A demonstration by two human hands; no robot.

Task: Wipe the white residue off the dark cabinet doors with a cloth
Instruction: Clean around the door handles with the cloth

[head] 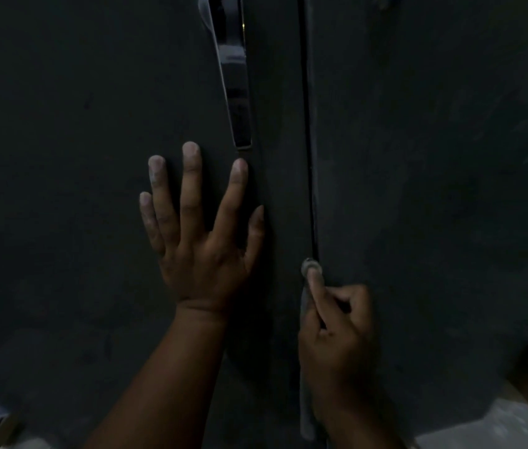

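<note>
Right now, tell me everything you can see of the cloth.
The cloth is a thin, pale grey strip that looks soft and dusty. The right hand grips it; its top end is wrapped over the tip of the extended forefinger and pressed at the dark gap between the two doors. From there it runs down along the hand's left side and hangs loose below the wrist. Dim light hides its weave and any residue on it.

Head view; faces down, close on cabinet doors (94, 124)
</note>
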